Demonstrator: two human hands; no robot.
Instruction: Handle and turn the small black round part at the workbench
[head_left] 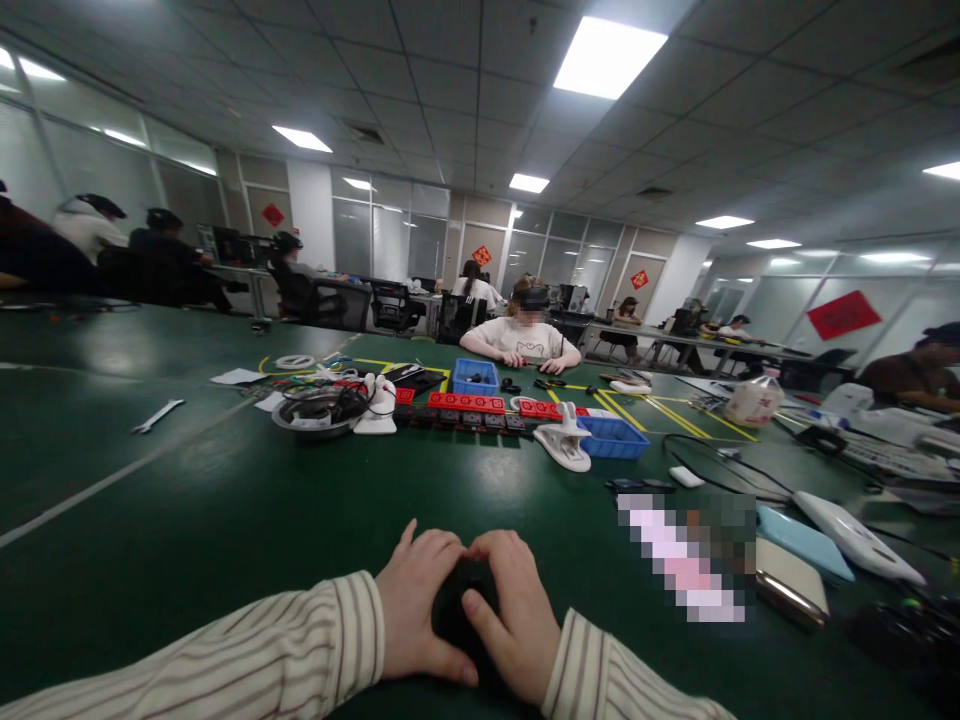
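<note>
A dim office with a tiled ceiling and lit panels surrounds a green-topped table (315, 520) marked with pale and yellow lines. Left of the steel bowl (315, 433) lies a wrench (158, 416). The bowl gathers tangled cables (341, 400), seemingly to keep them together. On the bowl's near side, the left hand (424, 600) curves around a dark rounded object (456, 600), too dark to name; the right hand (517, 610) cups its other side, thumb over it, probably to steady it. Right of the bowl stand a white clip (566, 448) and a blue bin (615, 447), likely for small parts; farther right and nearer lies a cream-backed phone (787, 575), apart from the hands.
</note>
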